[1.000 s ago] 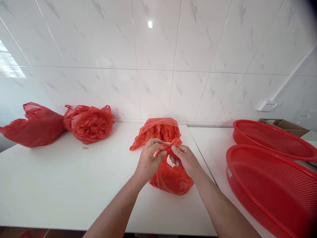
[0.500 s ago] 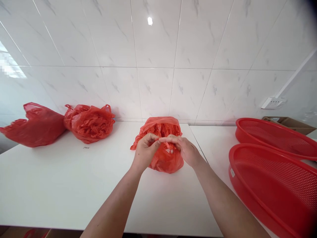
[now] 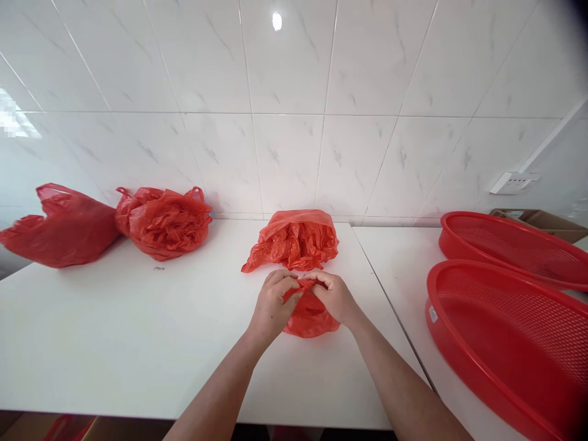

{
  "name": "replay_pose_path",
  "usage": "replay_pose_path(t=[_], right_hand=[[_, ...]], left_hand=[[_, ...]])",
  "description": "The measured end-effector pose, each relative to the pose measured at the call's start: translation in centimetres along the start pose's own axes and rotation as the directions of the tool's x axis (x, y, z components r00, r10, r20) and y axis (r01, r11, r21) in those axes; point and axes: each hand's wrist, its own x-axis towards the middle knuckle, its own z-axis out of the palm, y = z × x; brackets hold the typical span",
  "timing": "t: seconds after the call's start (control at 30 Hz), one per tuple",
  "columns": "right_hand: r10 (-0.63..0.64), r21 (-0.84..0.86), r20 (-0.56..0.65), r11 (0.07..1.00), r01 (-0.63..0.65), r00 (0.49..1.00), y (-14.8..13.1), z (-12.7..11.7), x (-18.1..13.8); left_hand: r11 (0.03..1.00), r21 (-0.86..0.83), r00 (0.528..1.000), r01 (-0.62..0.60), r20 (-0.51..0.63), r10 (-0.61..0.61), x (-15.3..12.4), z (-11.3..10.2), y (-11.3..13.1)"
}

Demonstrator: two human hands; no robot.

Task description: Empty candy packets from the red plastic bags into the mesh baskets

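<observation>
Left hand (image 3: 274, 306) and right hand (image 3: 336, 301) pinched closed on nearest red bag (image 3: 312, 323), toward table (image 3: 138, 343)'s right edge, between front and back edges. Top is bunched; whether fastened, can't tell.

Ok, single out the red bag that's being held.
It's the front bag, pinched near its top by the left hand and right hand. Neither grips the middle bag behind it, the far-left bag or the crumpled bag beside that.

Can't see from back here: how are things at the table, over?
Left hand and right hand both gripping thin red plastic bag. Its top bunched up. Stuffed red plastic bag just beyond.
</observation>
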Motion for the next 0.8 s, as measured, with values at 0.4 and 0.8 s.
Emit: replay_pose_path(t=[0.4, 0.8], right_hand=[[0.078, 0.093, -0.188, 0.994, -0.061, 0.979, 1.9, 0.0, -1.1], [0.063, 0.074, -0.235, 0.996, -0.047, 0.970, 3.2, -0.4, -1.7]], left_hand=[[0.979, 0.128, 0.987, -0.161, 0.020, 0.160, -2.5, -0.5, -1.0], [0.994, 0.097, 0.999, -0.044, -0.004, 0.044, -4.8, -0.7, -2.1]])
